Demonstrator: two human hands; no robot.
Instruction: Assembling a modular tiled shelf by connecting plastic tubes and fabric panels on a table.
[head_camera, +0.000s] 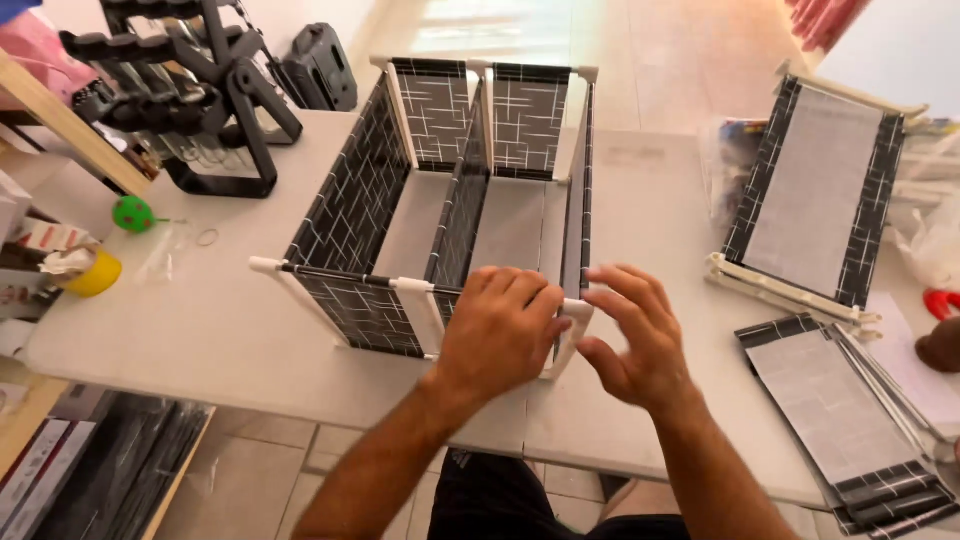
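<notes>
A half-built storage frame (440, 210) of white tubes and black panels with a white line pattern sits on the white table (200, 330), filling the centre of the frame. Its long axis runs from the near table edge toward the top of the picture, with two open bays side by side.

The near right corner of this frame is where both hands meet. The left hand (500, 330) lies palm down over the near top tube, fingers curled over it and over the white corner joint (576, 310), so it seems to grip the tube, though the palm hides the actual contact. The right hand (635, 335) sits just to the right of that corner, outside the frame. Its fingers are spread and half open, the thumb angled toward the joint, and it holds nothing that can be seen. The left hand is therefore the one on the frame, and the right is just beside it, with the corner between them.

At the right of the picture a separate finished panel (815, 195) lies tilted, and flat loose panels (850, 420) are stacked in the lower right.
</notes>
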